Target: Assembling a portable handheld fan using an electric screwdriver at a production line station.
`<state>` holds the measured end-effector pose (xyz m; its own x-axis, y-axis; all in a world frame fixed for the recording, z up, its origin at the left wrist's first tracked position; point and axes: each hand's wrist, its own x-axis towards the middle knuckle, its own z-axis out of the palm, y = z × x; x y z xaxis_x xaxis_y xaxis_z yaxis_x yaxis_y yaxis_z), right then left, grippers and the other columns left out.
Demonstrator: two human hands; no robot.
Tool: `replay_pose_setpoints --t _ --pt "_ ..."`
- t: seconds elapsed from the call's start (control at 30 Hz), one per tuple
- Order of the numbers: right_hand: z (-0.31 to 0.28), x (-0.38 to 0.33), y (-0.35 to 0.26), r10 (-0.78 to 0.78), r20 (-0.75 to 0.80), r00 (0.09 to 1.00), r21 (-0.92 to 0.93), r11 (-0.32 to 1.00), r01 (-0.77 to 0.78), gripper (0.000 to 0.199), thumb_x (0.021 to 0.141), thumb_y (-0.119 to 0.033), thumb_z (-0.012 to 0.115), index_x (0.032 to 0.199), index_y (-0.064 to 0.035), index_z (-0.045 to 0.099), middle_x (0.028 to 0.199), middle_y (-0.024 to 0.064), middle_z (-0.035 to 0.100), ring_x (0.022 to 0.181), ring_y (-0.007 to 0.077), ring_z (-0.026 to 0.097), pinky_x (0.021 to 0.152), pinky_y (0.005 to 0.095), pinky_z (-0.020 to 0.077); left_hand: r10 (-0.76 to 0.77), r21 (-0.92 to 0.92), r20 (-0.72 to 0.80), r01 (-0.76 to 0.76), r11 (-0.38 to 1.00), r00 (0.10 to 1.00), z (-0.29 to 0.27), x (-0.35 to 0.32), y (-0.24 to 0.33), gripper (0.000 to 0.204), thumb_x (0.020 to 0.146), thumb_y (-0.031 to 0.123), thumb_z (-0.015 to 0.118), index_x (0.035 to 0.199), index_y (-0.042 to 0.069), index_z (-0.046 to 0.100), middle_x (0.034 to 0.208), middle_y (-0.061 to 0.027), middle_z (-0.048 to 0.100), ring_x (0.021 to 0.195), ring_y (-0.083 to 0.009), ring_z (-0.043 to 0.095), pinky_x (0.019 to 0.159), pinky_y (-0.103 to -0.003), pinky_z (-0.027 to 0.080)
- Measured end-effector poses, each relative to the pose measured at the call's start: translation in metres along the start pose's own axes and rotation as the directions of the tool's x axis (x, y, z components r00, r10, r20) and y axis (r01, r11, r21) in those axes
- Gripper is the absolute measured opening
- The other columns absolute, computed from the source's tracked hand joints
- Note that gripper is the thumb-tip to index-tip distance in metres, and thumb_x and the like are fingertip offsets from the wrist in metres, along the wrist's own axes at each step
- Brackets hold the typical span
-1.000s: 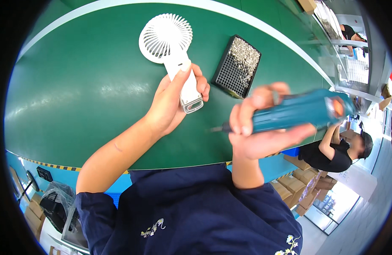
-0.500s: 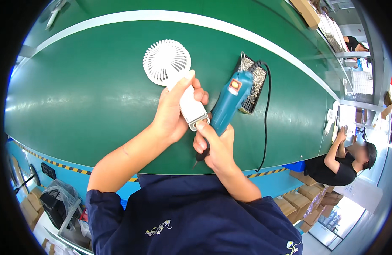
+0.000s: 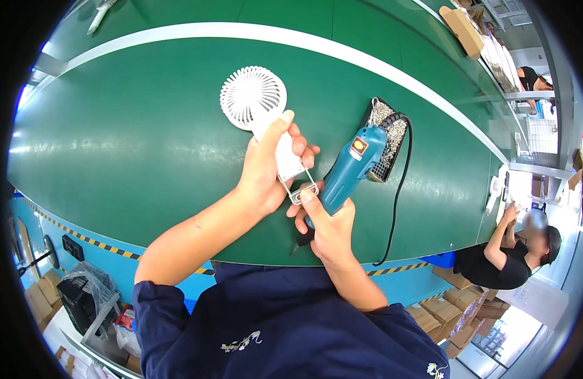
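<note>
A white handheld fan (image 3: pixel 253 98) is in my left hand (image 3: pixel 263 167), its round grille pointing away from me and the fingers wrapped round its handle. From the handle's near end sticks out a thin white frame-like stand (image 3: pixel 288 189). The thumb of my right hand (image 3: pixel 332 230) presses on the end of that stand. The same hand also grips a teal electric screwdriver (image 3: pixel 347 174), whose dark nose and bit point down toward the table's near edge. The fingertips behind the stand are partly hidden.
Beyond the screwdriver sits a black mesh tray (image 3: pixel 381 170) full of small screws. A black cord (image 3: pixel 402 196) runs down the green table (image 3: pixel 146 126) to its front edge. At far right a co-worker (image 3: pixel 503 262) handles things beside another white fan (image 3: pixel 495 188). Cardboard boxes (image 3: pixel 440 309) stand below.
The stand now reaches further out from the fan's handle, swung or pulled out by my right thumb. Both hands sit slightly lower and further right in view, along with the fan and screwdriver.
</note>
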<state>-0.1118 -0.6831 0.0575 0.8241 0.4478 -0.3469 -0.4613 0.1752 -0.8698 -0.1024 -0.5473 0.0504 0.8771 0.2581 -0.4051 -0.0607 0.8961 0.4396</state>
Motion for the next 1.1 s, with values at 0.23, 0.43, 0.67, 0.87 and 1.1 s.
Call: replay_pose_setpoints --t 0.23,0.43,0.67,0.87,1.1 --pt "0.014 0.001 0.001 -0.054 0.034 0.998 0.015 0.998 0.053 0.020 0.089 -0.011 0.062 0.098 0.0059 0.055 0.075 0.0093 0.062 0.056 0.0090 0.056 0.042 0.0195 0.0406 0.014 0.105 0.005 -0.015 0.994 1.000 0.009 -0.018 0.002 0.027 0.090 0.027 0.056 0.075 0.006 0.049 0.057 -0.0063 0.050 0.053 -0.0194 0.056 0.072 -0.036 0.052" --pt "-0.005 -0.008 -0.003 0.030 -0.080 0.996 -0.136 0.990 -0.041 0.014 0.088 -0.011 0.060 0.085 0.0029 0.057 0.067 0.0119 0.064 0.045 0.0092 0.049 0.042 0.0210 0.0370 0.038 0.049 -0.124 -0.032 0.998 0.992 0.014 0.000 -0.003 0.022 0.086 0.025 0.062 0.077 0.008 0.052 0.054 -0.0033 0.048 0.045 -0.0176 0.050 0.067 -0.037 0.051" --pt "-0.005 0.017 0.001 -0.115 -0.044 0.992 -0.023 0.993 0.115 0.039 0.088 -0.003 0.056 0.122 0.0045 0.037 0.082 0.0071 0.056 0.060 0.0105 0.055 0.042 0.0194 0.0397 0.051 0.215 -0.048 -0.040 0.976 0.998 0.022 -0.005 -0.024 0.031 0.090 0.027 0.056 0.069 0.003 0.052 0.057 -0.0092 0.055 0.054 -0.0168 0.057 0.046 -0.027 0.047" --pt "-0.019 0.025 -0.005 -0.002 -0.049 0.999 0.019 1.000 0.003 0.017 0.086 -0.010 0.063 0.096 0.0005 0.054 0.069 0.0109 0.062 0.049 0.0111 0.051 0.045 0.0239 0.0397 0.001 0.264 0.233 -0.064 0.962 0.972 0.003 0.010 -0.015 0.051 0.085 0.035 0.060 0.120 0.001 0.045 0.106 -0.0185 0.061 0.085 -0.0294 0.065 0.071 -0.042 0.055" --pt "-0.172 0.026 -0.080 -0.227 -0.535 0.814 0.160 0.919 0.362 0.018 0.085 -0.013 0.064 0.092 -0.0012 0.053 0.067 0.0117 0.058 0.049 0.0123 0.047 0.043 0.0233 0.0363 -0.201 0.263 0.345 0.112 0.958 0.917 -0.031 0.019 0.026 0.049 0.095 0.037 0.045 0.129 0.003 0.040 0.118 -0.0139 0.056 0.106 -0.0252 0.056 0.087 -0.040 0.048"
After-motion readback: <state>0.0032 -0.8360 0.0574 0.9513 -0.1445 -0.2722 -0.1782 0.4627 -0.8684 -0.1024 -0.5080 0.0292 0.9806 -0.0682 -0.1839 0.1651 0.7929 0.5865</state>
